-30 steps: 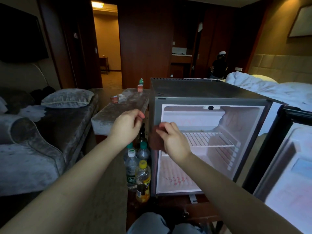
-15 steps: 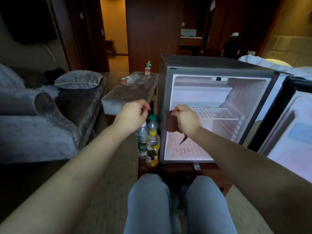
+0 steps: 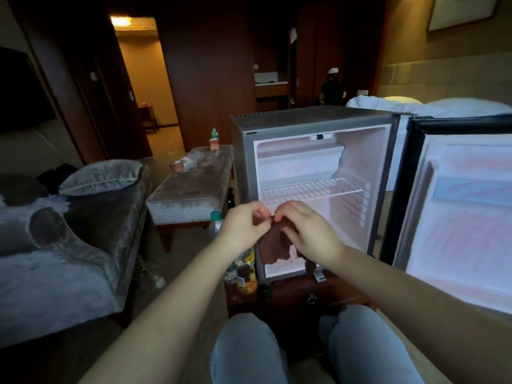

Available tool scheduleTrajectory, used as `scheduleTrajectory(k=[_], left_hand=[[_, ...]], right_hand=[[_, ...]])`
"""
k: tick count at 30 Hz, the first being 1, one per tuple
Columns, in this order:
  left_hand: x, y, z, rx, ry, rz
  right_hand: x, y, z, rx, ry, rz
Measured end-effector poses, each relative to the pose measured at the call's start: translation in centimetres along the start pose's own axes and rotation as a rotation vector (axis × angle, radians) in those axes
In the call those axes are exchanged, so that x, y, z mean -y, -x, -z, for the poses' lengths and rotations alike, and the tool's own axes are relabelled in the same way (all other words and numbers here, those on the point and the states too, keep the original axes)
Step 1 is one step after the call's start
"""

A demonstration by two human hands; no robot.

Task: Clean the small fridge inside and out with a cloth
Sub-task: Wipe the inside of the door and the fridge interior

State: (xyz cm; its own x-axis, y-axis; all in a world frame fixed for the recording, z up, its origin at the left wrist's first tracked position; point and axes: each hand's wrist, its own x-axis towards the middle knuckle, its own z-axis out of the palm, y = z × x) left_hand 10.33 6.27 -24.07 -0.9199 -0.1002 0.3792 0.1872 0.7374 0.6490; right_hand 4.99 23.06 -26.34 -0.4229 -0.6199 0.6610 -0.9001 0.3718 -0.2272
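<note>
**A:** While the grey sofa [image 3: 69,245] sprawls down the left side, the small fridge [image 3: 304,116] takes centre stage, sitting on a dark wooden stand [image 3: 291,297]. Its door [image 3: 457,217] is swung wide open to the right.

**B:** Wide open, and the pale interior is on full show. Between sofa and fridge there's a padded bench [image 3: 191,187], just beside the fridge's left wall.

**A:** Inside, one white wire shelf [image 3: 307,189] runs across about halfway up. Down on the floor by the fridge's lower left corner stands a cluster of bottles [image 3: 245,275], partly hidden behind the left forearm.

**B:** And at the bottom of the view, the person's knees [image 3: 243,350] in light jeans point at the stand.

**A:** Now the hands, close together in front of the opening, just below the shelf. The left hand [image 3: 243,225] has its fingers curled in, pinching the top edge of the brown cloth [image 3: 273,246].

**B:** The right hand [image 3: 307,231] pinches that same edge with thumb and forefinger. Its other fingers are bent over the fabric.

**A:** So the cloth hangs from both hands, draped in front of the lower left part of the opening. Whether it touches the fridge, I can't tell.
</note>
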Motion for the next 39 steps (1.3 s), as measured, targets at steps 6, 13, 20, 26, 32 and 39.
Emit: scheduleTrajectory(k=[6,13,20,26,32,39], left_hand=[[-0.4,0.9,0.1,-0.122,0.031,0.084],[1.1,2.9,1.2,-0.14,-0.084,0.221],[5.6,2.5,1.5,-0.211,-0.1,0.338],[9.3,0.5,-1.1,-0.236,0.035,0.393],[11.6,-2.5,-2.9,-0.319,0.223,0.417],[11.7,-3.8,-4.3,-0.445,0.278,0.375]], right_hand=[[0.8,1.7,1.8,0.136,0.069,-0.323],[1.4,1.7,2.2,0.239,0.112,-0.329],[-1.1,-3.9,-1.0,-0.047,-0.006,-0.339],[-2.3,-10.5,-4.6,-0.376,-0.033,-0.229],[-4.6,-10.5,-9.5,-0.54,0.201,-0.074],[-4.0,-8.5,-12.4,-0.524,0.073,-0.114]])
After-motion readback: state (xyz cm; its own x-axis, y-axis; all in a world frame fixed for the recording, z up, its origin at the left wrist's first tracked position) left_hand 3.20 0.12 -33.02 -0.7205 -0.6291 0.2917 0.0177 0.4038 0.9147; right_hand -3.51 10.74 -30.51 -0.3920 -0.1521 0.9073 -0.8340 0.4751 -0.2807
